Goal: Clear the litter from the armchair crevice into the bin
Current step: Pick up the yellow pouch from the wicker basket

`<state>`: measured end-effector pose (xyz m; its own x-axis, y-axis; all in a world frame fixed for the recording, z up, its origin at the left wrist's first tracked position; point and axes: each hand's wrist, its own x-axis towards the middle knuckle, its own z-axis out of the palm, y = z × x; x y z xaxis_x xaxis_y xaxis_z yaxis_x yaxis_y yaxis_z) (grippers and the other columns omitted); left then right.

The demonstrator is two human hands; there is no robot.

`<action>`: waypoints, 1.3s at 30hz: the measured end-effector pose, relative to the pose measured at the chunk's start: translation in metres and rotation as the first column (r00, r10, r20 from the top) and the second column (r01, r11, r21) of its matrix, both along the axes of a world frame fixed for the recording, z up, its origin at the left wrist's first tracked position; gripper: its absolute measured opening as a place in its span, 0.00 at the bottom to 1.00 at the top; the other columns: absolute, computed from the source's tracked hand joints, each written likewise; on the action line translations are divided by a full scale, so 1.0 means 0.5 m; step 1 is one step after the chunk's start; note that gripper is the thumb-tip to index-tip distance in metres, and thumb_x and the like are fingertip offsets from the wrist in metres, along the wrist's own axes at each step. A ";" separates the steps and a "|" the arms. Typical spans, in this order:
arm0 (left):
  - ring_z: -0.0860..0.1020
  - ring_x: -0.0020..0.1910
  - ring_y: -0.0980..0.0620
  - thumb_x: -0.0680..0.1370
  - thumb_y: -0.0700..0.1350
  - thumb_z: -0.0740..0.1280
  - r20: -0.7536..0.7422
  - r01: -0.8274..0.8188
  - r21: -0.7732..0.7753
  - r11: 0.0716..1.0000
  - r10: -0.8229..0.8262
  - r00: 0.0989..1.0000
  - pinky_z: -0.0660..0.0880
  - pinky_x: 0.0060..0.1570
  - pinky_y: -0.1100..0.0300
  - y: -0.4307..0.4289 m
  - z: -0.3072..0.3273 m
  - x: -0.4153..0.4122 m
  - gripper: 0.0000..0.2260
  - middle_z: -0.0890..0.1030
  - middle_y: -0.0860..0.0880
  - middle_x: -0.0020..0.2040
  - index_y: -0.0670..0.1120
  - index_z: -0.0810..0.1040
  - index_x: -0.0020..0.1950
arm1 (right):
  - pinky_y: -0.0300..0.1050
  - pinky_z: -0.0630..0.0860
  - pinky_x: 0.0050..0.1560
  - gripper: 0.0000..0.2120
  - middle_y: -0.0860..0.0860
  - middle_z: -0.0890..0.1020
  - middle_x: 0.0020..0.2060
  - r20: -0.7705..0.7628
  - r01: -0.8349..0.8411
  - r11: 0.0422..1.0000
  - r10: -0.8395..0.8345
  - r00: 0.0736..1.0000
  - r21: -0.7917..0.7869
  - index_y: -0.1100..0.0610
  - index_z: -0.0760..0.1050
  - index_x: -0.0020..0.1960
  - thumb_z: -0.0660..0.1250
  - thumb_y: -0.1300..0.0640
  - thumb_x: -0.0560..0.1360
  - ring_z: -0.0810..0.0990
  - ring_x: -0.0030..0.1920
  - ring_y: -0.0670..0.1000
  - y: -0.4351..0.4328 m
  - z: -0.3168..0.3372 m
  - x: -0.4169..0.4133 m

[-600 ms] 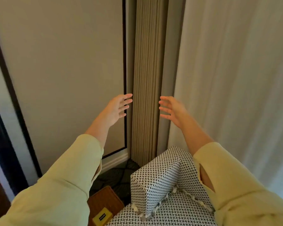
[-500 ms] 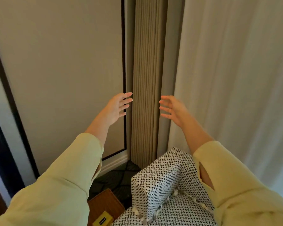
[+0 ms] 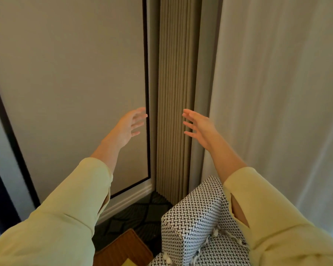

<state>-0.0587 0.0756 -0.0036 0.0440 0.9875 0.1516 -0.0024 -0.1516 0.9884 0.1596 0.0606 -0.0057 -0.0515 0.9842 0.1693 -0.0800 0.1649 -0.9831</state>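
Observation:
My left hand (image 3: 130,126) and my right hand (image 3: 199,125) are both raised in front of the wall, fingers spread, palms facing each other, holding nothing. Below them, at the bottom right, stands the armchair (image 3: 198,223), covered in black-and-white woven fabric with small white tassels along a seam. My right sleeve hides part of it. A brown wicker bin (image 3: 121,250) shows at the bottom edge, left of the armchair, with something yellow inside it. No litter is visible.
A beige wall panel (image 3: 75,83) with a dark frame fills the left. A pleated tan curtain (image 3: 176,93) hangs in the corner and a white sheer curtain (image 3: 277,93) covers the right. Dark patterned carpet (image 3: 138,217) lies between wall and armchair.
The view has shifted slightly; both hands stay raised and open, the left one a little lower and blurred from motion. Nothing was picked up or let go.

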 end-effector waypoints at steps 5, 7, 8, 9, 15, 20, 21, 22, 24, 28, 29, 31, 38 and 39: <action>0.69 0.62 0.52 0.81 0.50 0.52 0.003 -0.027 -0.021 0.999 0.028 1.000 0.64 0.58 0.54 0.040 -0.038 -0.038 0.15 0.74 0.52 0.59 0.53 0.71 0.65 | 0.55 0.67 0.66 0.20 0.52 0.69 0.69 0.056 -0.041 0.999 0.043 0.997 -0.033 0.53 0.64 0.71 0.56 0.53 0.80 0.67 0.69 0.55 0.032 -0.040 -0.034; 0.70 0.60 0.52 0.81 0.49 0.52 0.015 -0.058 -0.018 0.998 0.058 0.998 0.63 0.56 0.55 0.052 -0.072 -0.058 0.16 0.75 0.52 0.58 0.52 0.71 0.66 | 0.55 0.68 0.66 0.20 0.52 0.70 0.68 0.047 -0.047 0.998 0.049 0.998 -0.044 0.53 0.64 0.71 0.57 0.52 0.80 0.68 0.68 0.56 0.053 -0.074 -0.041; 0.70 0.59 0.52 0.81 0.49 0.52 0.024 -0.074 -0.016 0.997 0.074 0.997 0.64 0.54 0.56 0.059 -0.099 -0.069 0.16 0.75 0.52 0.57 0.52 0.71 0.67 | 0.55 0.68 0.66 0.20 0.53 0.70 0.68 0.054 -0.057 0.997 0.060 0.997 -0.048 0.53 0.65 0.71 0.57 0.52 0.79 0.68 0.68 0.56 0.066 -0.101 -0.049; 0.70 0.58 0.52 0.81 0.49 0.52 0.033 -0.082 -0.014 0.997 0.082 0.996 0.65 0.52 0.57 0.064 -0.122 -0.076 0.15 0.76 0.52 0.55 0.52 0.71 0.65 | 0.55 0.68 0.66 0.20 0.53 0.70 0.68 0.058 -0.068 0.996 0.071 0.996 -0.050 0.53 0.65 0.70 0.57 0.52 0.80 0.68 0.68 0.56 0.077 -0.127 -0.056; 0.72 0.51 0.55 0.81 0.49 0.52 0.029 -0.143 -0.055 0.988 0.145 0.989 0.65 0.42 0.62 0.088 -0.357 -0.112 0.16 0.76 0.53 0.54 0.52 0.71 0.66 | 0.54 0.68 0.65 0.19 0.52 0.70 0.68 0.038 -0.140 0.985 0.144 0.989 -0.098 0.53 0.66 0.70 0.57 0.52 0.80 0.69 0.67 0.55 0.132 -0.375 -0.144; 0.71 0.42 0.58 0.80 0.48 0.54 0.040 -0.180 -0.119 0.976 0.186 0.982 0.64 0.39 0.61 0.103 -0.601 -0.134 0.12 0.77 0.57 0.46 0.56 0.72 0.60 | 0.54 0.68 0.65 0.17 0.52 0.72 0.66 -0.006 -0.203 0.961 0.206 0.979 -0.188 0.54 0.70 0.67 0.58 0.53 0.79 0.70 0.66 0.55 0.172 -0.620 -0.237; 0.72 0.42 0.58 0.80 0.48 0.54 0.040 -0.193 -0.129 0.973 0.200 0.979 0.64 0.39 0.61 0.106 -0.653 -0.139 0.12 0.77 0.57 0.45 0.55 0.72 0.61 | 0.54 0.68 0.65 0.17 0.52 0.72 0.66 -0.006 -0.217 0.955 0.220 0.975 -0.203 0.54 0.70 0.67 0.58 0.53 0.80 0.70 0.66 0.55 0.180 -0.672 -0.253; 0.72 0.42 0.57 0.80 0.48 0.54 0.037 -0.199 -0.139 0.970 0.206 0.978 0.64 0.39 0.61 0.109 -0.698 -0.144 0.14 0.77 0.57 0.45 0.54 0.72 0.63 | 0.54 0.69 0.65 0.16 0.52 0.73 0.65 -0.004 -0.234 0.949 0.239 0.971 -0.213 0.53 0.70 0.67 0.58 0.53 0.80 0.70 0.65 0.55 0.188 -0.716 -0.264; 0.72 0.43 0.57 0.80 0.47 0.54 0.024 -0.221 -0.151 0.964 0.227 0.974 0.65 0.42 0.60 0.114 -0.782 -0.153 0.15 0.77 0.57 0.46 0.53 0.73 0.64 | 0.52 0.70 0.62 0.16 0.52 0.73 0.65 0.000 -0.260 0.938 0.267 0.964 -0.228 0.53 0.71 0.66 0.58 0.52 0.79 0.71 0.65 0.54 0.199 -0.803 -0.281; 0.72 0.53 0.53 0.80 0.47 0.53 -0.025 -0.254 -0.165 0.953 0.253 0.967 0.64 0.55 0.55 0.128 -0.937 -0.164 0.15 0.78 0.53 0.57 0.53 0.73 0.65 | 0.51 0.70 0.60 0.17 0.52 0.73 0.65 -0.021 -0.322 0.905 0.329 0.944 -0.279 0.54 0.70 0.67 0.58 0.52 0.79 0.72 0.63 0.53 0.216 -0.972 -0.301; 0.71 0.56 0.52 0.81 0.47 0.53 -0.045 -0.261 -0.175 0.950 0.257 0.965 0.64 0.57 0.54 0.126 -0.979 -0.164 0.15 0.77 0.52 0.60 0.53 0.72 0.65 | 0.51 0.70 0.60 0.17 0.52 0.73 0.64 -0.029 -0.341 0.892 0.348 0.937 -0.297 0.54 0.70 0.67 0.58 0.52 0.79 0.72 0.63 0.53 0.214 -1.020 -0.304; 0.70 0.61 0.52 0.81 0.48 0.52 -0.067 -0.278 -0.187 0.942 0.270 0.961 0.64 0.59 0.52 0.123 -1.048 -0.167 0.15 0.76 0.53 0.63 0.54 0.73 0.64 | 0.50 0.71 0.59 0.17 0.51 0.74 0.64 -0.024 -0.355 0.880 0.366 0.930 -0.316 0.54 0.70 0.67 0.58 0.52 0.79 0.72 0.62 0.53 0.209 -1.098 -0.309; 0.72 0.58 0.52 0.81 0.48 0.54 -0.124 -0.355 -0.225 0.907 0.335 0.934 0.66 0.55 0.55 0.122 -1.280 -0.155 0.15 0.77 0.53 0.62 0.55 0.74 0.63 | 0.48 0.71 0.55 0.17 0.51 0.75 0.63 0.029 -0.363 0.858 0.400 0.916 -0.364 0.54 0.71 0.66 0.60 0.51 0.78 0.73 0.59 0.52 0.199 -1.333 -0.340; 0.72 0.59 0.52 0.80 0.48 0.55 -0.135 -0.370 -0.230 0.900 0.347 0.928 0.66 0.55 0.55 0.121 -1.304 -0.155 0.15 0.77 0.52 0.63 0.54 0.74 0.64 | 0.48 0.71 0.55 0.17 0.52 0.75 0.62 0.046 -0.357 0.853 0.403 0.914 -0.381 0.55 0.71 0.66 0.61 0.52 0.78 0.73 0.59 0.52 0.199 -1.349 -0.342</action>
<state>-0.1363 0.1359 -0.6558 -0.3187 0.9438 -0.0874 0.0949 0.1235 0.9878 -0.0113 0.1601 -0.6803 -0.4309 0.8750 -0.2206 0.0578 -0.2172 -0.9744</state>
